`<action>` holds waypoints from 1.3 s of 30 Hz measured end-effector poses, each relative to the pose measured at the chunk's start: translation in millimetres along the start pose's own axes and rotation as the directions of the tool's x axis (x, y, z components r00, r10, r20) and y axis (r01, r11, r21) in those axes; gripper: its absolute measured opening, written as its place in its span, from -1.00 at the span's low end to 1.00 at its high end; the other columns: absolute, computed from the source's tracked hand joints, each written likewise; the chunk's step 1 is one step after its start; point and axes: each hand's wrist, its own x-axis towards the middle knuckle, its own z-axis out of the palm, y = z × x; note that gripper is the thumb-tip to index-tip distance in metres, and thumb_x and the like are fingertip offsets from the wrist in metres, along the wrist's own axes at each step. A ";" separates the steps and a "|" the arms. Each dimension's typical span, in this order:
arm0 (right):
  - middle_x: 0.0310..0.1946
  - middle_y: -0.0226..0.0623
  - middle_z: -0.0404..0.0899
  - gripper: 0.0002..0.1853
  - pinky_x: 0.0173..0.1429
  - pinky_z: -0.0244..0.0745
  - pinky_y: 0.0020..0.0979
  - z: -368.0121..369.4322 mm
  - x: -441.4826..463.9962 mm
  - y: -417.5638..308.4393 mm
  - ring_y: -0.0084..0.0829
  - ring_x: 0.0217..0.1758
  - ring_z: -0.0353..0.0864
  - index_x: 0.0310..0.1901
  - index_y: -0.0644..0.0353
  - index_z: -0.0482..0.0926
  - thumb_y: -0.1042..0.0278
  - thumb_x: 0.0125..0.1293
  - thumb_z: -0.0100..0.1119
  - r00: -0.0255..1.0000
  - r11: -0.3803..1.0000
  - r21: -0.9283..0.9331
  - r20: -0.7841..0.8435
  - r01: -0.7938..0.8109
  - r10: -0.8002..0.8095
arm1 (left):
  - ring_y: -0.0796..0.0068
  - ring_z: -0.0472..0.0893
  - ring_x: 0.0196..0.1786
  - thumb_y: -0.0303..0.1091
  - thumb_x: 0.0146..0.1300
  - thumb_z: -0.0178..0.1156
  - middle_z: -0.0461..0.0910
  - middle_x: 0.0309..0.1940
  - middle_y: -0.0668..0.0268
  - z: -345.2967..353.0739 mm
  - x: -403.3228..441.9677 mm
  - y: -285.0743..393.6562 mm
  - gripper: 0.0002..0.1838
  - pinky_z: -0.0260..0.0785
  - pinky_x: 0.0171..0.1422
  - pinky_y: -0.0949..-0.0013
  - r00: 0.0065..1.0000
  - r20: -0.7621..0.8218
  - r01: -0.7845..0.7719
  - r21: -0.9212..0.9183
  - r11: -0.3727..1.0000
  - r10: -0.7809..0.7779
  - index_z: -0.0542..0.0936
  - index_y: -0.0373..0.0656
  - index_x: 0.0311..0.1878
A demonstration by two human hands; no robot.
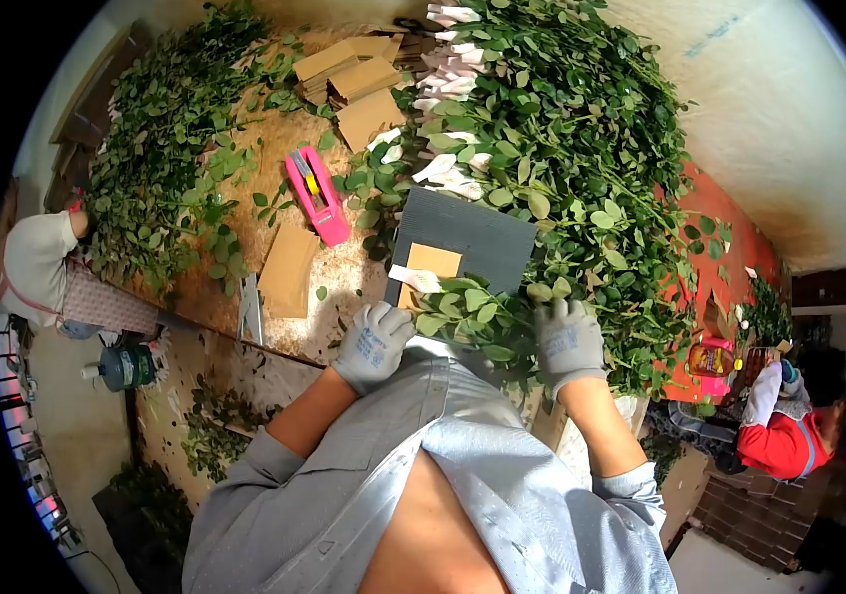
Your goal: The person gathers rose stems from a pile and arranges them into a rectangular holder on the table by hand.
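A dark grey corrugated board (472, 233) lies in front of me with a tan cardboard piece (440, 260) on it. Across them rests a leafy flower stem (477, 312), its head in a white wrap (415, 278) pointing left. My left hand (375, 346), in a grey glove, is at the board's lower left corner just below the wrapped head. Its fingers are curled, and what they hold, if anything, is hidden. My right hand (569, 342), also gloved, has its fingers closed over the leafy stems at the right; the stem's far end runs towards it.
A pink tape dispenser (318, 196) and cardboard sheets (288, 270) lie on the wooden table (245, 213). Wrapped flowers (581, 129) are heaped at the back right, more foliage (160, 148) at the left. One person (42, 262) stands left, another in red (789, 441) right.
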 end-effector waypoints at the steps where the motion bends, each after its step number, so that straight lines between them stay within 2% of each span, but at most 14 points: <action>1: -0.07 -0.20 0.57 -0.74 0.01 0.62 -0.16 -19.6 2.2 -6.3 -0.20 0.08 0.64 0.04 0.07 0.61 0.31 0.34 0.16 0.996 0.987 0.139 -0.047 0.083 -0.077 | 0.27 0.51 -0.11 -0.38 0.14 0.15 0.56 -0.16 0.37 -0.2 0.1 1.0 -0.85 0.32 -0.03 0.16 1.000 0.009 0.005 -0.004 1.000 -0.005 0.62 -0.08 -0.22; 4: -0.07 -0.20 0.59 -0.67 0.00 0.65 -0.15 -37.4 29.1 -39.2 -0.19 0.01 0.70 0.16 0.08 0.51 0.29 0.39 0.13 0.921 0.795 0.491 -0.325 0.357 -0.214 | 0.19 0.51 -0.09 -0.40 0.12 0.19 0.57 -0.11 0.32 2.3 -1.6 -1.1 -0.87 0.32 -0.02 0.09 1.000 0.021 0.012 -0.039 0.999 -0.011 0.59 -0.11 -0.23; 7: -0.03 -0.20 0.62 -0.67 0.01 0.65 -0.12 -5.3 75.7 -78.6 -0.17 -0.01 0.72 0.17 0.07 0.50 0.31 0.41 0.11 0.927 0.809 0.474 -0.302 0.347 -0.221 | 0.19 0.52 -0.08 -0.40 0.13 0.22 0.58 -0.10 0.31 -0.8 -0.8 -2.1 -0.86 0.34 0.00 0.10 0.998 0.065 0.017 -0.056 0.998 -0.014 0.61 -0.11 -0.22; 13: 0.16 -0.17 0.61 -0.67 0.06 0.64 -0.11 -0.1 79.7 -93.8 -0.13 0.10 0.73 0.19 0.07 0.50 0.38 0.42 0.05 0.900 0.773 0.475 -0.114 0.421 -0.420 | 0.18 0.54 -0.02 -0.40 0.14 0.30 0.61 -0.08 0.29 0.9 -2.2 2.0 -0.80 0.38 0.06 0.10 0.993 0.083 0.088 -0.036 0.995 -0.085 0.66 -0.14 -0.14; 17: 0.16 -0.17 0.60 -0.65 0.07 0.65 -0.11 9.1 76.2 -93.4 -0.11 0.09 0.74 0.21 0.07 0.50 0.39 0.42 0.04 0.881 0.723 0.510 -0.196 0.466 -0.430 | 0.16 0.55 0.02 -0.41 0.15 0.33 0.61 -0.09 0.29 -20.8 12.3 -9.2 -0.74 0.39 0.12 0.09 0.997 0.055 0.056 -0.204 0.977 -0.045 0.69 -0.15 -0.06; 20: 0.16 -0.16 0.60 -0.64 0.06 0.65 -0.12 15.7 75.8 -94.2 -0.09 0.06 0.74 0.22 0.07 0.49 0.40 0.41 0.03 0.876 0.684 0.550 -0.248 0.479 -0.414 | 0.20 0.53 0.06 -0.31 0.18 0.35 0.61 -0.04 0.32 -37.7 30.7 -29.5 -0.75 0.40 0.14 0.17 0.995 -0.004 0.101 -0.103 0.990 -0.102 0.70 -0.08 -0.07; 22: 0.15 -0.16 0.60 -0.65 0.06 0.66 -0.13 12.9 77.3 -94.1 -0.09 0.04 0.74 0.22 0.08 0.49 0.41 0.42 0.01 0.892 0.688 0.583 -0.161 0.432 -0.423 | 0.23 0.55 0.03 -0.28 0.18 0.37 0.62 -0.09 0.31 -40.1 41.8 -45.0 -0.72 0.42 0.13 0.17 0.978 0.171 0.111 0.038 0.993 -0.116 0.71 -0.08 -0.04; 24: 0.14 -0.16 0.61 -0.65 0.06 0.66 -0.13 17.3 78.0 -96.2 -0.09 0.03 0.75 0.22 0.09 0.48 0.41 0.43 0.00 0.892 0.698 0.569 -0.168 0.435 -0.419 | 0.26 0.56 0.01 -0.25 0.17 0.37 0.63 -0.14 0.33 -30.5 46.0 -58.6 -0.77 0.42 0.09 0.17 0.975 0.207 0.075 0.047 0.996 -0.083 0.71 -0.05 -0.11; 26: 0.13 -0.17 0.61 -0.65 0.05 0.66 -0.14 18.9 79.2 -97.3 -0.09 0.03 0.75 0.22 0.10 0.47 0.41 0.43 0.00 0.894 0.710 0.553 -0.173 0.435 -0.412 | 0.22 0.56 -0.06 -0.30 0.16 0.36 0.58 -0.27 0.31 -26.6 50.6 -64.8 -0.86 0.41 0.07 0.12 0.927 0.374 -0.048 0.091 0.995 0.011 0.68 -0.05 -0.23; 30: 0.12 -0.17 0.61 -0.65 0.05 0.65 -0.14 17.0 78.7 -96.8 -0.09 0.02 0.75 0.22 0.11 0.45 0.40 0.44 -0.01 0.893 0.715 0.546 -0.160 0.436 -0.422 | 0.24 0.56 -0.09 -0.27 0.17 0.33 0.56 -0.36 0.32 -32.0 43.9 -80.2 -0.91 0.40 0.03 0.15 0.929 0.370 -0.059 0.124 0.991 0.009 0.65 -0.01 -0.33; 33: 0.12 -0.18 0.61 -0.66 0.05 0.65 -0.14 12.4 77.8 -95.1 -0.09 0.02 0.75 0.22 0.10 0.45 0.40 0.44 -0.01 0.882 0.714 0.530 -0.171 0.458 -0.440 | 0.27 0.58 -0.03 -0.26 0.25 0.25 0.65 -0.18 0.36 -49.2 31.3 -101.5 -0.89 0.37 0.05 0.17 0.802 0.492 0.068 0.488 0.870 -0.339 0.70 0.00 -0.24; 36: 0.13 -0.18 0.61 -0.66 0.06 0.65 -0.13 12.8 78.0 -95.6 -0.09 0.03 0.75 0.22 0.08 0.46 0.39 0.44 -0.01 0.874 0.711 0.516 -0.198 0.478 -0.444 | 0.25 0.57 -0.02 -0.20 0.25 0.26 0.63 -0.21 0.31 -79.5 17.0 -97.1 -0.83 0.35 0.07 0.16 0.867 0.359 0.119 0.525 0.843 -0.346 0.69 -0.01 -0.18; 37: 0.13 -0.19 0.61 -0.66 0.06 0.65 -0.12 13.8 77.1 -96.2 -0.10 0.03 0.75 0.22 0.06 0.47 0.38 0.45 -0.01 0.868 0.705 0.511 -0.228 0.492 -0.441 | 0.25 0.57 -0.02 -0.20 0.25 0.26 0.63 -0.21 0.31 -84.3 19.1 -84.4 -0.83 0.35 0.07 0.16 0.867 0.358 0.120 0.524 0.843 -0.346 0.69 -0.01 -0.18; 39: 0.12 -0.20 0.61 -0.67 0.05 0.65 -0.12 9.3 75.7 -96.1 -0.11 0.04 0.74 0.22 0.05 0.48 0.37 0.45 0.00 0.867 0.720 0.487 -0.212 0.495 -0.452 | 0.25 0.54 0.00 -0.14 0.24 0.27 0.58 -0.19 0.29 -85.7 35.7 -39.8 -0.75 0.32 0.07 0.16 0.914 0.370 0.080 0.232 0.969 -0.164 0.65 -0.02 -0.08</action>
